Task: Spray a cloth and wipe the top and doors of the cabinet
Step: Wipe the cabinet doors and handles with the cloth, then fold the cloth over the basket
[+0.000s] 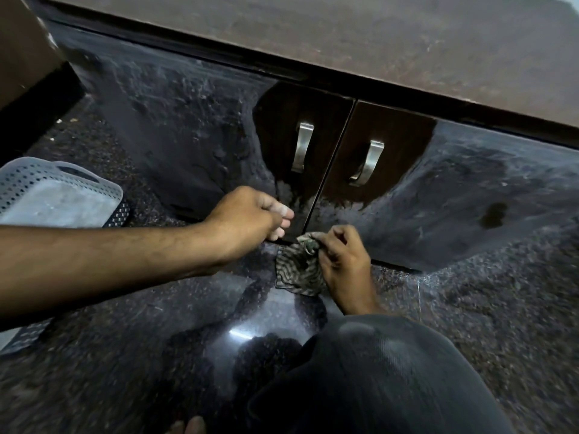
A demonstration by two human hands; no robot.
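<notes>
A pale perforated plastic basket [56, 192] sits on the dark speckled polished floor [485, 324] at the left. A brown wooden panel [22, 48] rises in the upper left corner. A knee in dark fabric [391, 371] fills the lower right, and toes [188, 427] show at the bottom edge.

A polished, dark speckled stone floor [470, 324] mirrors a bright streak of overhead light. A pale perforated plastic basket [59, 195] sits on it at left, beside a brown wooden furniture panel [22, 57] with a dark base.
</notes>
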